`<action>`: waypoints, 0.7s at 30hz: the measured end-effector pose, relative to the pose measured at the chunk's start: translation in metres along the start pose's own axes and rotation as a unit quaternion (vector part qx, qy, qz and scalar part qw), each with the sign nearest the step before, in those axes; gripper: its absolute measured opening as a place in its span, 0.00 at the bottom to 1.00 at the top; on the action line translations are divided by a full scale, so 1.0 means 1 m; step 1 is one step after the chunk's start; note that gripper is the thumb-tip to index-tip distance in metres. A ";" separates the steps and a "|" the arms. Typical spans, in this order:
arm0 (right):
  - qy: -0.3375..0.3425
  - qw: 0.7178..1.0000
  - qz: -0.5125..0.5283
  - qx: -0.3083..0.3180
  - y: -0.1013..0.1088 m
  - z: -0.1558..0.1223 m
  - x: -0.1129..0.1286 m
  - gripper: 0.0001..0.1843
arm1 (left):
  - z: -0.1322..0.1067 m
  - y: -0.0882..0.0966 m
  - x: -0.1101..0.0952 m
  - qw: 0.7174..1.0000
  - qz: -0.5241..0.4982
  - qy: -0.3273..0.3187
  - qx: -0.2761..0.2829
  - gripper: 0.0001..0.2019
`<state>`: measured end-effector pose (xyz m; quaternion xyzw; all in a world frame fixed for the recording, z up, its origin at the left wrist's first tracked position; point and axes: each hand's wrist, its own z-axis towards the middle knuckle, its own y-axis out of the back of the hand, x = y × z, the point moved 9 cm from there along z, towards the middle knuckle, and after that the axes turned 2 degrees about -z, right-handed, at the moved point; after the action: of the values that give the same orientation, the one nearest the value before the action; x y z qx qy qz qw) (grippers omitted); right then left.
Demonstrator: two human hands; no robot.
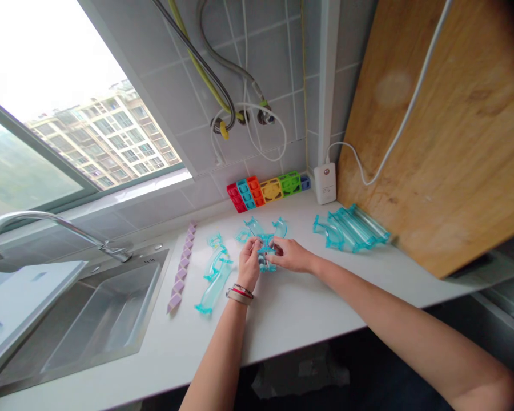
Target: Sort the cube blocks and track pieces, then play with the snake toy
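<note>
Both of my hands meet over a clear teal plastic track piece (266, 246) on the white counter (308, 297). My left hand (249, 264), with bands at the wrist, pinches its left side. From the right, my right hand (290, 254) grips the same piece with curled fingers. More teal curved pieces (257, 227) lie just behind the hands. Two long wavy teal tracks (215, 273) rest to the left. A stack of teal track sections (351, 228) lies to the right.
A purple zigzag strip (181, 267) lies near the steel sink (98, 319) and tap (47, 225). Coloured square blocks (268, 191) line the tiled wall. A white adapter (325, 182) with cable stands by a leaning wooden board (449, 142).
</note>
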<state>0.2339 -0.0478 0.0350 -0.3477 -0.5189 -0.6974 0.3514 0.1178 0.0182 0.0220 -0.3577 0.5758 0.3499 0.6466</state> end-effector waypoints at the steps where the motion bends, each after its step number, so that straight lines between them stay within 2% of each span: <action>1: -0.001 1.000 -0.002 0.003 0.000 0.000 0.000 0.10 | -0.001 -0.001 0.000 1.000 -0.001 0.003 0.002 0.14; 6: 0.004 1.000 -0.006 0.022 -0.003 0.000 -0.001 0.10 | -0.002 -0.003 0.001 1.000 -0.008 0.010 0.007 0.16; 14: -0.012 0.998 0.000 0.063 -0.009 0.000 -0.004 0.13 | 0.000 0.001 -0.004 0.999 -0.014 -0.037 -0.004 0.16; 18: -0.040 0.994 0.036 0.091 -0.011 -0.001 -0.004 0.17 | -0.001 0.002 -0.006 0.999 -0.012 -0.051 0.002 0.17; 21: -0.046 0.985 0.100 0.129 -0.015 -0.002 -0.003 0.19 | -0.001 0.002 -0.006 0.998 -0.009 -0.056 0.011 0.18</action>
<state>0.2220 -0.0466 0.0251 -0.3815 -0.5829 -0.5690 0.4370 0.1151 0.0180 0.0274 -0.3357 0.5396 0.3570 0.6846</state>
